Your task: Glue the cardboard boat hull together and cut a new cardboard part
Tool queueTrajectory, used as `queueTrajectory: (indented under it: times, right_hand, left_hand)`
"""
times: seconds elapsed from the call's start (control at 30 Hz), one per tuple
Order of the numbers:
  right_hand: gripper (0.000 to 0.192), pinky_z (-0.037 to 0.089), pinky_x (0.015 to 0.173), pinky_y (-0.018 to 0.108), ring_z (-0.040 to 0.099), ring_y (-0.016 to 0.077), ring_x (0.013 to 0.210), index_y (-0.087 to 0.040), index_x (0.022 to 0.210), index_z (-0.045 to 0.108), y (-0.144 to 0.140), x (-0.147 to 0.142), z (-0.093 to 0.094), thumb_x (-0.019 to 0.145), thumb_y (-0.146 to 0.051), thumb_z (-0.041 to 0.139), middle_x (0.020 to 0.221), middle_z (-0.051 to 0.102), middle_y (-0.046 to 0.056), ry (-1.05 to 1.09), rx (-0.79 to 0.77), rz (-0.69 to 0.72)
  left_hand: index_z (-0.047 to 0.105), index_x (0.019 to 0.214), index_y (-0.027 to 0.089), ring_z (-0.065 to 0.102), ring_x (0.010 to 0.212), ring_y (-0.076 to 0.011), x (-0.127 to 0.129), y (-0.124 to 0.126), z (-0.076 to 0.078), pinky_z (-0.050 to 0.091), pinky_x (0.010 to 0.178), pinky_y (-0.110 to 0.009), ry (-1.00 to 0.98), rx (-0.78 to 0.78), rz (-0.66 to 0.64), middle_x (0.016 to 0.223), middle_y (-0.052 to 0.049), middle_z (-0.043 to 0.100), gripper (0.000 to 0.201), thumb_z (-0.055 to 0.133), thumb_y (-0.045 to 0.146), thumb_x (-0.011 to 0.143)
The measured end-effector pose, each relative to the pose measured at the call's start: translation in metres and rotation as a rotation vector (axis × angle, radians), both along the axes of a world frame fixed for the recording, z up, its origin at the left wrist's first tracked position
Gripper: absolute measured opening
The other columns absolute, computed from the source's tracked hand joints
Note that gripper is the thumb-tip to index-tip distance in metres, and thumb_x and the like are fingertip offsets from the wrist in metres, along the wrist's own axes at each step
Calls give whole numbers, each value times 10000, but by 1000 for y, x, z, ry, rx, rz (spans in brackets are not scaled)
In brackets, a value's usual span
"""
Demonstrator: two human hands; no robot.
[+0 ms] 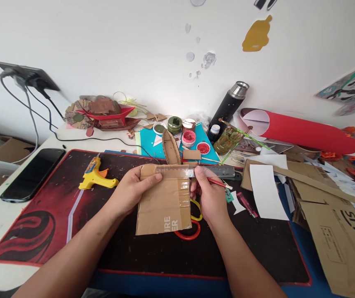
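Here, at the centre of the frame, the left hand point(133, 187) grips a cardboard piece point(164, 203) by its upper left edge, thumb laid over the front, holding it above the black and red desk mat point(41, 215). A clear ruler point(196, 170) lies along the top edge of the cardboard, running out to the right. The right hand point(208, 194) is closed around a red pencil point(219, 182), its fingertips touching the ruler. Red-handled scissors point(191, 231) lie on the mat just below and partly behind the cardboard. Left of centre a yellow glue gun point(95, 176) rests on the mat, and a black phone point(31, 174) lies on the table further left. Paint pots point(189, 137) stand above the hands.
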State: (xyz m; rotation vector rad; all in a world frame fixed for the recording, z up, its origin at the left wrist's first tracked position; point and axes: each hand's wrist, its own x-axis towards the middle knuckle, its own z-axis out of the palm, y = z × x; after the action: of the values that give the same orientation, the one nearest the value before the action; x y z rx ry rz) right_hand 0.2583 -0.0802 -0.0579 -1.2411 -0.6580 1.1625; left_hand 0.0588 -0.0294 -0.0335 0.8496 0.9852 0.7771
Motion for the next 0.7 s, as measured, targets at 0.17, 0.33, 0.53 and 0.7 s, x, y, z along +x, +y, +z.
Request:
queueTrajectory:
  times: [0.17, 0.33, 0.53, 0.7]
  right_hand:
    - [489, 421, 398, 202, 572, 115, 424, -200, 697, 664, -1, 0, -1, 887, -633, 791, 519, 608, -27, 9, 11, 18]
    - [451, 416, 396, 207, 583, 122, 426, -207, 898, 765, -2, 2, -1, 903, -658, 757, 543, 616, -39, 28, 43, 33]
    - [413, 404, 394, 203, 575, 113, 427, -210, 882, 758, -1, 3, -1, 918, -621, 758, 544, 603, -46, 25, 40, -8]
    - [428, 402, 400, 197, 595, 114, 439, -207, 784, 694, -1, 2, -2, 913, -608, 774, 542, 607, -41, 35, 37, -10]
  left_hand:
    - [762, 954, 164, 786, 708, -257, 0, 0, 0, 648, 668, -345, 10, -7, 19, 885, -94, 836, 399, 936, 444, 729]
    - [750, 931, 166, 789, 713, -276, -2, 2, 1, 646, 652, -356, 42, -13, 69, 882, -101, 836, 436, 952, 464, 685]
    - [743, 919, 172, 777, 667, -257, -3, 3, 0, 642, 624, -343, 34, -29, 91, 848, -87, 828, 438, 966, 449, 663]
    - [750, 928, 175, 788, 691, -263, -4, 2, -3, 641, 627, -334, 26, -20, 77, 857, -85, 830, 417, 962, 441, 687]
